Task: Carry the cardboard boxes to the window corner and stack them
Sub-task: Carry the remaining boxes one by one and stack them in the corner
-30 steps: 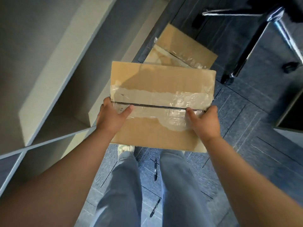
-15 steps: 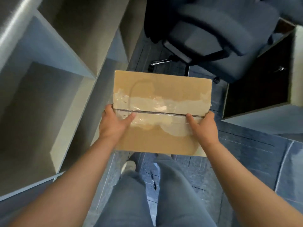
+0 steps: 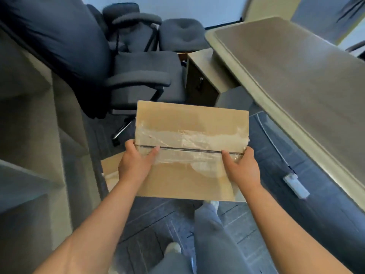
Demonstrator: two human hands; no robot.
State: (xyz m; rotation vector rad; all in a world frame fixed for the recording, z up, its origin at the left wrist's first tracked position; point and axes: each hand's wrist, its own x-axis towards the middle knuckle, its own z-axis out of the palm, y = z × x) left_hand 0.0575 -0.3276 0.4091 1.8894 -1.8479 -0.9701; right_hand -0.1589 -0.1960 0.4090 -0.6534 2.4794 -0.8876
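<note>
Desk fills the right of the view. A dark chair stands ahead on the left, and shelves run down the left edge, leaving a carpet lane between them. The box is held level in front of the body over that lane, clear of desk and chair, with its taped seam running across the top. A second box, the floor box, lies lower left, partly hidden under the carried one. Step in hand, as judged: the carry, with stacking not yet begun. No window corner can be made out for certain. The next move calls for steering through the gap between chair and desk with the box kept level, then lowering it square onto its stack. Left hand grips the box's left edge, thumb laid flat on top along the seam. Right hand grips the right edge likewise. The remaining fingers of both hands wrap over the sides and are out of sight.
</note>
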